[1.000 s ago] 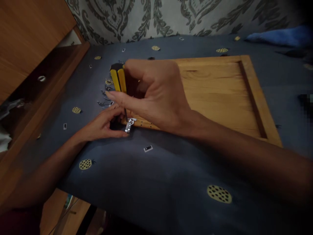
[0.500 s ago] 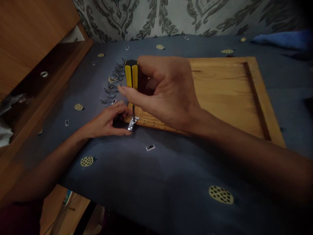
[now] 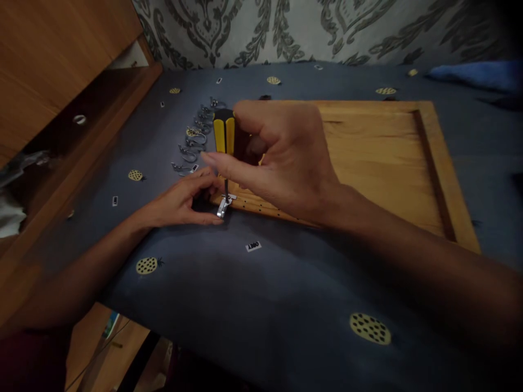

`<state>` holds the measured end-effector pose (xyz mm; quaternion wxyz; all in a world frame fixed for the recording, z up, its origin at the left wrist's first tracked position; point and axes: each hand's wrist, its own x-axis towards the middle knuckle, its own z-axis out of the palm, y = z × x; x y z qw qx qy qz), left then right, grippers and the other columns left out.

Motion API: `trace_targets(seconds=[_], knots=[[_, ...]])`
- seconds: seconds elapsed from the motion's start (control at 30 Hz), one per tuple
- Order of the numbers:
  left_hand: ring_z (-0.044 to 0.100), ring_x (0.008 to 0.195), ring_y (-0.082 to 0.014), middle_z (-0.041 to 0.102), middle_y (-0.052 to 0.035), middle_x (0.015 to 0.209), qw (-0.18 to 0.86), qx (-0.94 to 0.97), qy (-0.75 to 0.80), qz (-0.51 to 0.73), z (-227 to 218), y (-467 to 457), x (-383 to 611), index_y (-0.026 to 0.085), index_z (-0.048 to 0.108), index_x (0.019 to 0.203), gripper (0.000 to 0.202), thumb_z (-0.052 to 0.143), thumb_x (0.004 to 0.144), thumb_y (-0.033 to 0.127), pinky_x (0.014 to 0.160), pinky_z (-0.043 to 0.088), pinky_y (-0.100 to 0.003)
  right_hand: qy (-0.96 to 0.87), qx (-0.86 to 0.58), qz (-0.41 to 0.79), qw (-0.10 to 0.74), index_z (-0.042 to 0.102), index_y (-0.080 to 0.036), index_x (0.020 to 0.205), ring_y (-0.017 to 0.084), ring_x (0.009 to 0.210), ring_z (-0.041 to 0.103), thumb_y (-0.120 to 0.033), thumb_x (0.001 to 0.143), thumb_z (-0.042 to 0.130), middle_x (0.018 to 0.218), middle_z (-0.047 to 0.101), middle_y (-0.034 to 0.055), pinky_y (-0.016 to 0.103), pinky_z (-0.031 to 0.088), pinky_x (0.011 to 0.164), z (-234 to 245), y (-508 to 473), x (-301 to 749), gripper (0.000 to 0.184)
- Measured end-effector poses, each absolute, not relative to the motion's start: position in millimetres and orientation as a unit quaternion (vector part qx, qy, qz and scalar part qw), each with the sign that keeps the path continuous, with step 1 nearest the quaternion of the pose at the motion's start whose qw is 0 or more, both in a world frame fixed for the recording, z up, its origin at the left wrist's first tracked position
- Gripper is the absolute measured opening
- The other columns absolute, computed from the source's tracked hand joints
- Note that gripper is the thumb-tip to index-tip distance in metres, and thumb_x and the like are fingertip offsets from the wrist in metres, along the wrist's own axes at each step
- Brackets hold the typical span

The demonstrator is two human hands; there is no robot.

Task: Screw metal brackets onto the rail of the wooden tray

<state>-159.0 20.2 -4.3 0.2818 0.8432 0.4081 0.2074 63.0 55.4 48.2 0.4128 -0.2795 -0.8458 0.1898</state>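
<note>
My right hand (image 3: 281, 158) is closed around a screwdriver (image 3: 224, 130) with a yellow and black handle. The tool stands nearly upright, its thin shaft pointing down at a small silver metal hook (image 3: 223, 207). This hook sits at the near left corner of a framed wooden board (image 3: 368, 152), on an edge dotted with small dark holes. Beside that corner, my left hand (image 3: 175, 204) has its thumb against the lower end of the hook. Its other fingers curl at the board's corner, partly in shadow.
Several metal hooks (image 3: 188, 153) lie in a row on the blue patterned tablecloth (image 3: 196, 299), behind my left hand. A wooden cabinet with an open shelf (image 3: 77, 120) borders the left. Blue cloth (image 3: 478, 76) lies at the far right by the patterned wall.
The view has shifted slightly, so most things appear a little farther right and lower. Both hands, the screwdriver and the hook keep their places against the board.
</note>
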Motion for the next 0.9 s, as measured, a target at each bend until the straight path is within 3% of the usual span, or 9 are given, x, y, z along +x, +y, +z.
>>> trace_targets(seconds=[0.13, 0.37, 0.5, 0.67, 0.9], knots=[[0.054, 0.081, -0.0189, 0.059, -0.0016, 0.088, 0.28, 0.839, 0.422, 0.198, -3, 20, -157, 0.019, 0.061, 0.092, 0.047, 0.074, 0.084, 0.063, 0.077, 0.047, -0.032, -0.874, -0.246, 0.207, 0.366, 0.047, -0.02, 0.068, 0.01, 0.059, 0.053, -0.043, 0.094, 0.071, 0.068, 0.06, -0.003, 0.027, 0.035, 0.055, 53, 58, 67, 0.042], [0.056, 0.087, -0.0209, 0.061, -0.0037, 0.094, 0.279, 0.834, 0.435, 0.194, -6, 20, -160, 0.02, 0.062, 0.1, 0.054, 0.072, 0.082, 0.07, 0.08, 0.05, -0.033, -0.888, -0.215, 0.224, 0.339, 0.05, -0.021, 0.071, 0.013, 0.063, 0.057, -0.043, 0.093, 0.073, 0.069, 0.061, -0.0025, 0.027, 0.039, 0.058, 59, 63, 69, 0.038], [0.057, 0.09, -0.0212, 0.062, -0.0047, 0.098, 0.268, 0.841, 0.424, 0.203, -6, 20, -161, 0.019, 0.063, 0.102, 0.054, 0.072, 0.084, 0.069, 0.083, 0.05, -0.033, -0.896, -0.202, 0.21, 0.335, 0.049, -0.022, 0.071, 0.012, 0.061, 0.055, -0.043, 0.093, 0.072, 0.067, 0.06, -0.0025, 0.028, 0.039, 0.057, 61, 67, 71, 0.038], [0.056, 0.088, -0.0213, 0.06, -0.0039, 0.094, 0.272, 0.844, 0.418, 0.197, -3, 20, -159, 0.019, 0.064, 0.101, 0.049, 0.074, 0.085, 0.065, 0.08, 0.049, -0.033, -0.895, -0.213, 0.247, 0.304, 0.057, -0.021, 0.074, 0.012, 0.065, 0.062, -0.041, 0.095, 0.071, 0.071, 0.064, -0.002, 0.027, 0.046, 0.056, 63, 68, 73, 0.032], [0.052, 0.084, -0.0194, 0.054, -0.002, 0.091, 0.295, 0.836, 0.416, 0.203, -2, 19, -158, 0.02, 0.064, 0.102, 0.045, 0.078, 0.085, 0.059, 0.077, 0.048, -0.03, -0.835, -0.257, 0.254, 0.414, 0.06, -0.02, 0.074, 0.015, 0.072, 0.068, -0.026, 0.095, 0.07, 0.081, 0.069, 0.0006, 0.029, 0.054, 0.061, 67, 62, 74, 0.024]])
